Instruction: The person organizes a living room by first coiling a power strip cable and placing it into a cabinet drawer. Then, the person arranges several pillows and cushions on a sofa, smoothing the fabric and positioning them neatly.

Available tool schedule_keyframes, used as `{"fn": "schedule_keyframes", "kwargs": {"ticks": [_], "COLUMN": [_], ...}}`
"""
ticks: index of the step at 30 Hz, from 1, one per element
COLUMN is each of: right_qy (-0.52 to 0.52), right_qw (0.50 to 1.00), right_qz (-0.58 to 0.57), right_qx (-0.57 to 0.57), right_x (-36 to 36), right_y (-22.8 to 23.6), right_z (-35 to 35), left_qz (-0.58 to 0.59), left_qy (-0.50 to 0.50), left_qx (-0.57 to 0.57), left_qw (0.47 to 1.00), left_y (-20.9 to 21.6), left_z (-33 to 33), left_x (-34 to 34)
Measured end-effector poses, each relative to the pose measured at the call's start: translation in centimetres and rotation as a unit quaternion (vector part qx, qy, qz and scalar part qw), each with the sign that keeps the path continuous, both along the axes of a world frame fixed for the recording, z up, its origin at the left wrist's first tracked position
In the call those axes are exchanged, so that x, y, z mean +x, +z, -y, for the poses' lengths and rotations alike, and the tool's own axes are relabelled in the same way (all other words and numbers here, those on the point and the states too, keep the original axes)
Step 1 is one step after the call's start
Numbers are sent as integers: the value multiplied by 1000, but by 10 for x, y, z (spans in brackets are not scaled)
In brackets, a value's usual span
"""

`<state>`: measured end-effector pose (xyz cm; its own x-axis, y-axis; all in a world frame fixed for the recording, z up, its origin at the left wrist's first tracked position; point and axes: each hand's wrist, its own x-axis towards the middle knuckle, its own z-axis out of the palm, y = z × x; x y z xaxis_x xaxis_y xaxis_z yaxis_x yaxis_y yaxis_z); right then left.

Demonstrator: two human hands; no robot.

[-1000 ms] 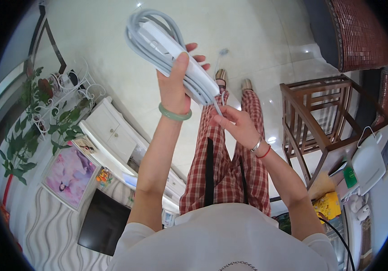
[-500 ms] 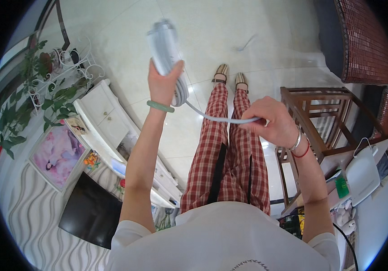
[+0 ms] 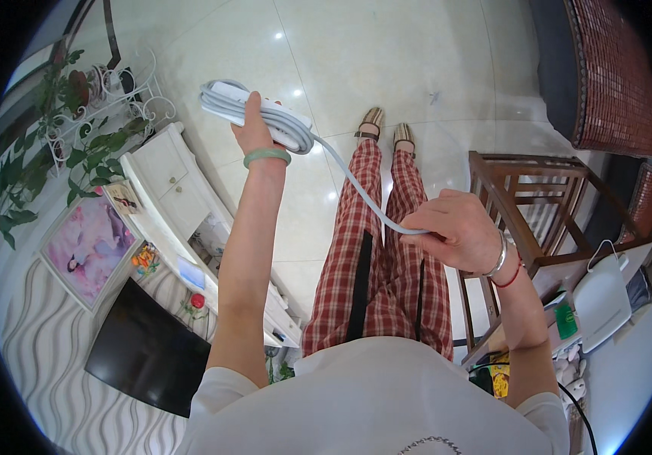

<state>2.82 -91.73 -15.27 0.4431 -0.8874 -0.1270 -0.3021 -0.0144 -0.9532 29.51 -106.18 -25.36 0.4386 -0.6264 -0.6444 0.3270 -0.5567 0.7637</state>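
My left hand [image 3: 254, 125] is raised out in front and grips a white power strip [image 3: 265, 115] with its grey-white cable [image 3: 364, 193] wound around it in several loops. A free length of that cable runs down and to the right into my right hand [image 3: 455, 227], which is closed around it at waist height. The cable hangs slack in a shallow curve between the two hands. A green bangle sits on my left wrist, a silver bracelet and red cord on my right. My legs in red checked trousers and sandalled feet stand below on the pale tiled floor [image 3: 386, 61].
A low white cabinet [image 3: 170, 186] runs along the left wall with a black television [image 3: 144, 353] and a framed picture [image 3: 87, 246] above it. Potted plants on a white wire stand [image 3: 91, 98] are at far left. A wooden chair [image 3: 538, 205] stands at right, a brown sofa [image 3: 614, 76] beyond.
My left hand has swung the wound power strip leftward and turned it flatter. My right hand has drawn lower and rightward along the cable, leaving a longer free length between the hands.
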Motion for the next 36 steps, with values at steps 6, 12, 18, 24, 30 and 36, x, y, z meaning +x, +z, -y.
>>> {"fn": "schedule_keyframes", "kwargs": {"ticks": [6,12,18,24,30,36], "right_qy": [-22,-82,-137,-166,-221,-390], "right_qw": [999,986,984,984,970,876], "right_qz": [-18,-95,-91,-66,103,257], "right_qx": [-23,-107,-66,-11,-25,116], "right_x": [-2,-11,-26,-35,-43,-18], "right_y": [4,14,13,0,-39,-65], "right_z": [4,43,61,60,63,58], "left_qz": [106,197,9,-58,-205,-332], "left_qy": [-165,-521,-607,-717,-660,-542], "left_qx": [-32,-53,-37,22,25,20], "left_qw": [980,829,794,694,723,771], "left_y": [1,43,56,79,76,80], "left_z": [-4,-35,-63,-64,-80,-74], "left_x": [-3,-41,-44,-52,-50,-66]}}
